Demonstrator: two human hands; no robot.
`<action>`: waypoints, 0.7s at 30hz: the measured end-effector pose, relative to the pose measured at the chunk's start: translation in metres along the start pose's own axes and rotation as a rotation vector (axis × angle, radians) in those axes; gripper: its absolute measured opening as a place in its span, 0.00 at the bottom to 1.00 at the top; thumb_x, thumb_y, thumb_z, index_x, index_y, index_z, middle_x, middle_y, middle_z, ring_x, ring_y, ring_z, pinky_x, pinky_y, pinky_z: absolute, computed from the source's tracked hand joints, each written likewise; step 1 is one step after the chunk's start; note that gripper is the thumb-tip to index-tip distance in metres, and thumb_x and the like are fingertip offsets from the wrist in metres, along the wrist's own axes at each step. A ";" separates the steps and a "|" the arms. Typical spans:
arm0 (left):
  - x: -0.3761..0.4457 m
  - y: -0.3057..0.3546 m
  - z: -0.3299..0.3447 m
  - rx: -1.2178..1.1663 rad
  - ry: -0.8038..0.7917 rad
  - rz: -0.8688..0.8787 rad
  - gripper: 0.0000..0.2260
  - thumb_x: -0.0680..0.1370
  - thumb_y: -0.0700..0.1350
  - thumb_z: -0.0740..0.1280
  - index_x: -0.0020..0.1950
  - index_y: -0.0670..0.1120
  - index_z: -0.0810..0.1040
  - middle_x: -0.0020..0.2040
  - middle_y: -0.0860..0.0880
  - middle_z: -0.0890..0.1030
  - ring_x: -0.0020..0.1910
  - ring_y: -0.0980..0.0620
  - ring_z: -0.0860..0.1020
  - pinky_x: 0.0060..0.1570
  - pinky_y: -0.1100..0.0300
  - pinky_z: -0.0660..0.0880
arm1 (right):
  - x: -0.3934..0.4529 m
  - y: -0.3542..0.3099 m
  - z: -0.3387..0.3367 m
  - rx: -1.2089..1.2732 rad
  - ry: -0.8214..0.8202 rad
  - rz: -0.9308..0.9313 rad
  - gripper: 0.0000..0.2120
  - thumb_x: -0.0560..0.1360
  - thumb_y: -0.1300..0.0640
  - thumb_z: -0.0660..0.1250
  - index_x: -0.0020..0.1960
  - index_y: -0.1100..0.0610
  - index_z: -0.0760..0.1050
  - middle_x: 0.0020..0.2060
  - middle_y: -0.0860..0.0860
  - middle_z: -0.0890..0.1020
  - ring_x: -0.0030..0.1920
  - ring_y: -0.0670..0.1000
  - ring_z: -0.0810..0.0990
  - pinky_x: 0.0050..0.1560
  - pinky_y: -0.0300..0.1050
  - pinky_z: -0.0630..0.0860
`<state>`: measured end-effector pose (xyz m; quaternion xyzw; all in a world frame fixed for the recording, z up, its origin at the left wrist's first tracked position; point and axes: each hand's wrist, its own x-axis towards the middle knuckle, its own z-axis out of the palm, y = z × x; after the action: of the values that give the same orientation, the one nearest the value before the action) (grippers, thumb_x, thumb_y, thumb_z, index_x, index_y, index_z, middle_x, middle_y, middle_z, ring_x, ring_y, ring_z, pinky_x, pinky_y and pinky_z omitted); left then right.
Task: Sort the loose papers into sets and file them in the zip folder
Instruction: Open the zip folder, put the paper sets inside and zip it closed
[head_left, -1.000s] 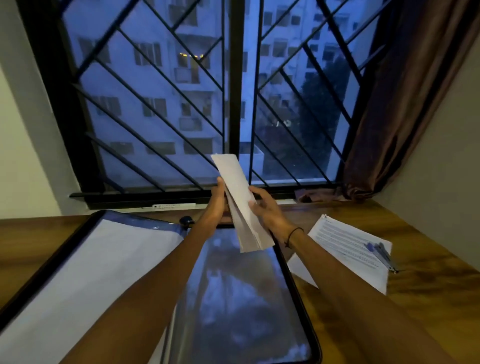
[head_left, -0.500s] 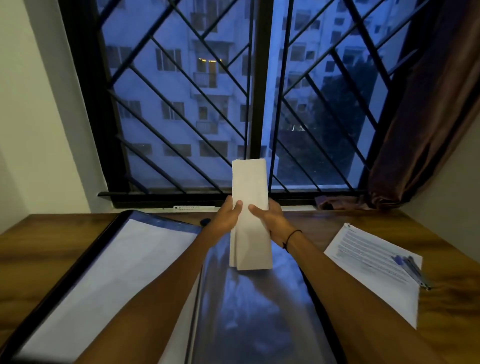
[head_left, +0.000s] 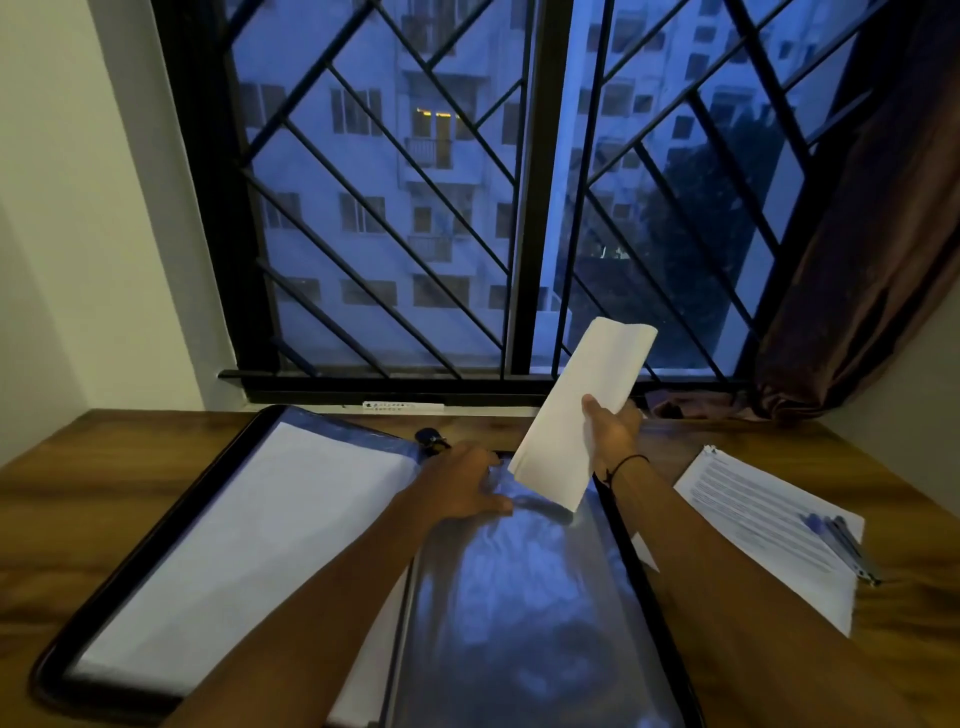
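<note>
The right hand (head_left: 610, 431) grips a folded sheaf of white papers (head_left: 579, 415), held aloft over the shiny black-edged zip folder (head_left: 519, 597). The left hand (head_left: 462, 491) lies flat and unclenched on the folder. A printed sheet (head_left: 753, 519) on the wooden worktop (head_left: 62, 499) carries text (too blurred to read).

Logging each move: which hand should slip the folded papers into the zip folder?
Probably right: the right hand already grips the folded papers above the zip folder, while the left hand presses it flat.

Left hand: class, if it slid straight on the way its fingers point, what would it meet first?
Probably the lower end of the folded papers held in the right hand. The left hand lies on the zip folder, fingers pointing right; depth is unclear.
</note>
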<state>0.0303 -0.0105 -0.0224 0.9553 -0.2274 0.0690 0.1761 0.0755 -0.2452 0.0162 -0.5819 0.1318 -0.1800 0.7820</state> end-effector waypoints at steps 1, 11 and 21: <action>0.002 0.000 0.000 -0.012 0.001 -0.032 0.24 0.66 0.68 0.77 0.43 0.50 0.76 0.49 0.48 0.81 0.49 0.49 0.80 0.45 0.56 0.76 | 0.003 0.001 -0.001 0.013 0.002 0.000 0.21 0.75 0.61 0.75 0.65 0.63 0.75 0.59 0.60 0.83 0.58 0.62 0.82 0.61 0.64 0.78; 0.015 -0.006 -0.006 -0.544 0.160 -0.018 0.10 0.72 0.50 0.80 0.44 0.45 0.86 0.43 0.49 0.86 0.44 0.54 0.83 0.46 0.62 0.79 | 0.007 -0.023 -0.002 0.118 0.035 -0.016 0.20 0.78 0.63 0.71 0.68 0.63 0.73 0.62 0.59 0.81 0.59 0.60 0.82 0.61 0.62 0.78; 0.025 -0.009 -0.007 -0.534 0.223 0.046 0.01 0.76 0.44 0.74 0.46 0.48 0.84 0.43 0.52 0.86 0.46 0.53 0.84 0.50 0.54 0.81 | 0.015 -0.046 0.049 0.271 0.058 0.011 0.22 0.74 0.70 0.74 0.67 0.66 0.75 0.63 0.61 0.80 0.56 0.58 0.81 0.62 0.62 0.78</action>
<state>0.0564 -0.0102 -0.0130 0.8564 -0.2382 0.1152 0.4434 0.1037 -0.2211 0.0743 -0.4647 0.1322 -0.2087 0.8503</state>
